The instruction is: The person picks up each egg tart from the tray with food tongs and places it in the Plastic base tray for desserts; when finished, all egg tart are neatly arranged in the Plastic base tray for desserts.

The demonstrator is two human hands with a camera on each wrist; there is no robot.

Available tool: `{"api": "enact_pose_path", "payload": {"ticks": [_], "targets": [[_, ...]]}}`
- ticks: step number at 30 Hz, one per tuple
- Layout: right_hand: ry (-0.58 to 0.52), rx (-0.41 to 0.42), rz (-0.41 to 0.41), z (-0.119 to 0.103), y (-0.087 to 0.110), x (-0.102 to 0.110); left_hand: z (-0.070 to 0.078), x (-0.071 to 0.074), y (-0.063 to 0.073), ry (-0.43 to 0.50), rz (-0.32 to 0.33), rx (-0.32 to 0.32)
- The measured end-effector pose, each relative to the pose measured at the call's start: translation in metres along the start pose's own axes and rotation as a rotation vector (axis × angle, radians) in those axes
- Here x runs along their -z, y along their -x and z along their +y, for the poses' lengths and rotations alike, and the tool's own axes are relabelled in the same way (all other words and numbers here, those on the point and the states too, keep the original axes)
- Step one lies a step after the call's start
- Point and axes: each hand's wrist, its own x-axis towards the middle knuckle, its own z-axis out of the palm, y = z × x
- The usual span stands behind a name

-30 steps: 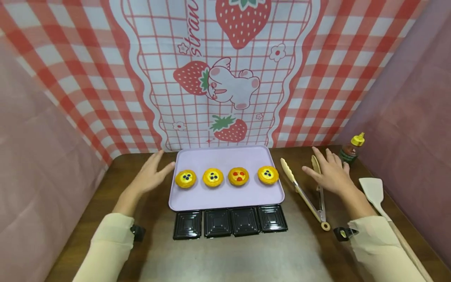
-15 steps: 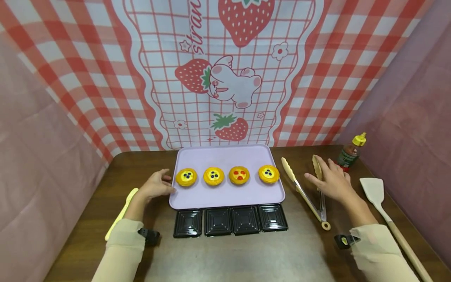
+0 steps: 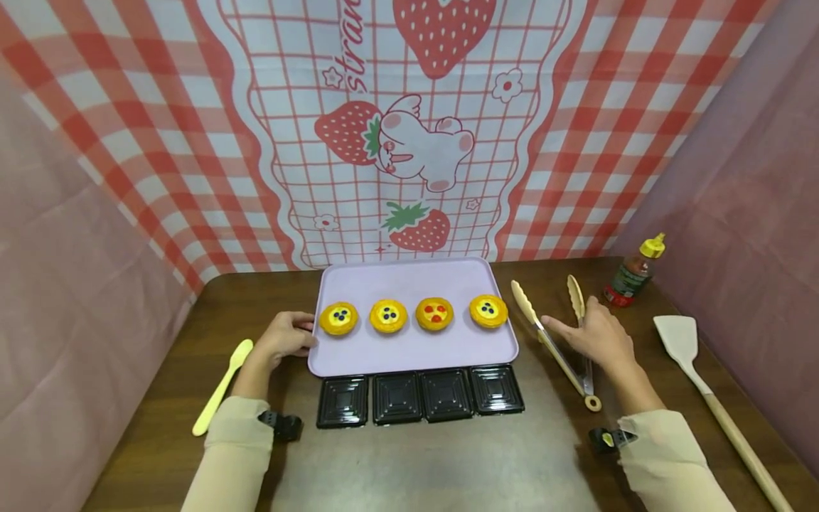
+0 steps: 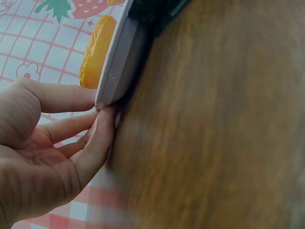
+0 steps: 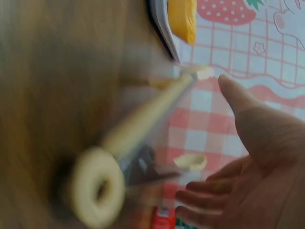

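Note:
My left hand point(image 3: 285, 337) pinches the left rim of the lilac tray point(image 3: 409, 357). In the left wrist view its thumb lies on top of the rim and a finger point(image 4: 97, 143) is under the edge. Four-in-a-row is not counted: several tarts stand on the tray, among them a tart with red topping point(image 3: 434, 314) and a tart with blue dots point(image 3: 338, 319) at the left. My right hand point(image 3: 600, 340) hovers over the spread tongs point(image 3: 563, 364), thumb apart from the fingers and nothing held. In the right wrist view the tongs point(image 5: 145, 119) lie beside the thumb.
Several black square plastic trays point(image 3: 397, 398) line the tray's near edge. A yellow spoon point(image 3: 220, 390) lies at the left, by the left forearm. At the right are a sauce bottle point(image 3: 632, 276) with a yellow cap and a spatula point(image 3: 710, 402). A checked cloth point(image 3: 576, 178) hangs behind.
My left hand has come down to the tray's left rim and taken hold, uncovering the spoon. My right hand has moved nearer the body, over the tongs' arms.

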Motion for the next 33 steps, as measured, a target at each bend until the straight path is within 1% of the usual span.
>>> {"api": "enact_pose_path", "payload": {"ticks": [2,5,9,12,17,19,22,27,30,33], "targets": [[0.002,-0.07,-0.03,-0.003,0.002,-0.005,0.0,0.0,-0.001,0.002,0.004,0.009],[0.011,-0.13,-0.057,-0.006,0.005,-0.014,0.0,-0.001,-0.002,0.009,0.008,0.016],[0.016,-0.162,-0.052,-0.007,0.006,-0.022,0.0,-0.001,-0.003,0.017,0.014,0.018],[0.014,-0.173,-0.025,-0.01,0.007,-0.025,0.001,-0.001,-0.002,0.019,0.02,0.019],[-0.005,-0.162,0.038,-0.011,0.007,-0.031,0.004,-0.001,0.001,0.006,0.024,0.002],[-0.019,-0.154,0.051,-0.012,0.008,-0.033,0.004,-0.001,0.001,-0.007,0.027,-0.005],[-0.039,-0.145,0.055,-0.01,0.009,-0.031,0.003,-0.003,0.001,-0.012,0.031,0.002],[-0.066,-0.139,0.069,-0.006,0.01,-0.02,0.002,-0.006,0.003,-0.017,0.021,0.008],[-0.082,-0.113,0.102,-0.006,0.009,-0.01,0.002,-0.007,0.003,-0.016,0.024,-0.004],[-0.086,-0.069,0.136,-0.007,0.007,0.001,0.004,-0.007,0.003,-0.016,0.027,-0.016]]}}
